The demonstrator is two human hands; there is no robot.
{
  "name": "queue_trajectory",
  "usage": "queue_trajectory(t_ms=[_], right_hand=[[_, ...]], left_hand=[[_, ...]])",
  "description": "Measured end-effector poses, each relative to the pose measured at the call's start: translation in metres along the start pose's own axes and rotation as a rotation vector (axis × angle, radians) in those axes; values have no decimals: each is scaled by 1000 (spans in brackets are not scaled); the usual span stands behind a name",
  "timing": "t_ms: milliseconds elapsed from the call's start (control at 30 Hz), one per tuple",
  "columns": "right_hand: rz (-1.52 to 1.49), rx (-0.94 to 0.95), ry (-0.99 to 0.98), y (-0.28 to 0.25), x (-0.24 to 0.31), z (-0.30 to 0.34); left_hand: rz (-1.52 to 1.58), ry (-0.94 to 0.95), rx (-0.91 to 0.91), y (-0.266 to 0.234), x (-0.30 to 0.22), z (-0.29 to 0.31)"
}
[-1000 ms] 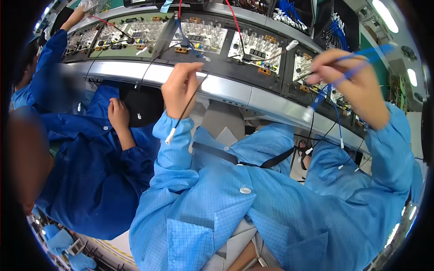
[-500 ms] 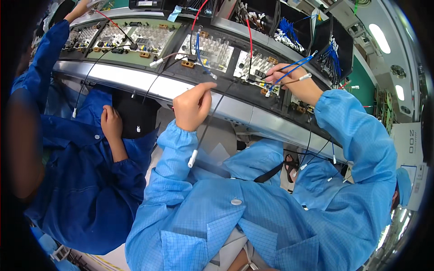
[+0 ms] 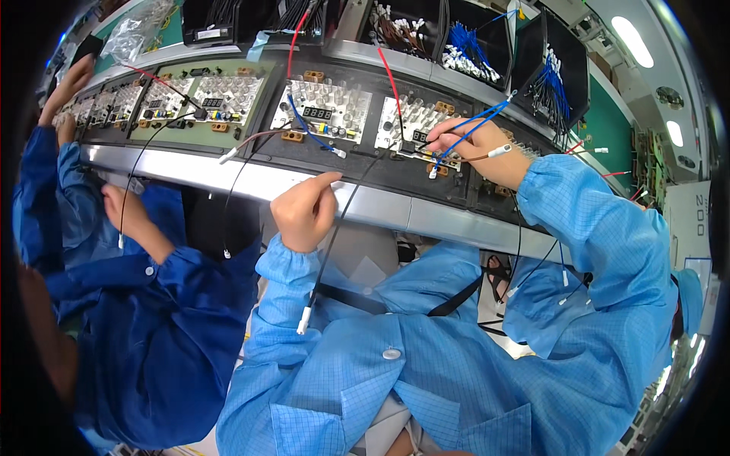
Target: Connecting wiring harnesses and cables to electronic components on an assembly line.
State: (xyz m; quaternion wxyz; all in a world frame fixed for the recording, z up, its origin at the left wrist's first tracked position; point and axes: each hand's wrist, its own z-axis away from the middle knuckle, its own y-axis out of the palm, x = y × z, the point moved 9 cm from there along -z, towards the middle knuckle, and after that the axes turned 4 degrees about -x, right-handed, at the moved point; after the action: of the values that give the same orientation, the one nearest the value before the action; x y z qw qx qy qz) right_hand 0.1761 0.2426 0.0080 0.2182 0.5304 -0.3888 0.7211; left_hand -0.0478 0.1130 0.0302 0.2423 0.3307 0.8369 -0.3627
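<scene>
Wires first: in the head view my left hand (image 3: 306, 210) is curled into a loose fist just in front of the metal rail (image 3: 251, 182) of the bench, thumb and forefinger pinched on a black wire (image 3: 328, 243). That wire hangs down from the pinch across my light blue sleeve (image 3: 300, 304) and ends in a white connector (image 3: 304, 321) near my chest; above my fingers it runs up toward the boards.

My right hand (image 3: 470, 148) is up on the bench, fingers pressed together around a few blue wires (image 3: 475, 125) that fan out up and to the right. The fingertips rest on the right-hand circuit board (image 3: 414, 129), a white-faced board with rows of pale parts. A brown lead with a white tip (image 3: 498, 150) sticks out just beside my knuckles — I cannot tell whether I grip it or it only lies against the hand.

To the left of that board sits a second board (image 3: 323, 110) with a small dark display; a red wire (image 3: 389, 80) and a short blue one (image 3: 308, 131) cross it. Behind the boards stand black bins (image 3: 471, 45) holding bundles of blue wires.

On my left a person in a dark blue coat (image 3: 152, 327) works at the same rail — one hand (image 3: 125, 213) low by the edge, the other (image 3: 72, 76) far up at the boards.
</scene>
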Motion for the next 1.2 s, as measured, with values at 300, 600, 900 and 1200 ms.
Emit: queue_trajectory(t_ms=[300, 600, 900, 1200], right_hand=[[102, -21, -53, -3, 17, 3], [187, -40, -52, -6, 22, 3], [725, -49, -244, 3, 37, -4], [959, 78, -149, -2, 51, -13]], left_hand=[[36, -16, 12, -3, 0, -4], [4, 24, 28, -2, -3, -4], [13, 26, 9, 0, -2, -9], [-11, 16, 12, 5, 7, -5]])
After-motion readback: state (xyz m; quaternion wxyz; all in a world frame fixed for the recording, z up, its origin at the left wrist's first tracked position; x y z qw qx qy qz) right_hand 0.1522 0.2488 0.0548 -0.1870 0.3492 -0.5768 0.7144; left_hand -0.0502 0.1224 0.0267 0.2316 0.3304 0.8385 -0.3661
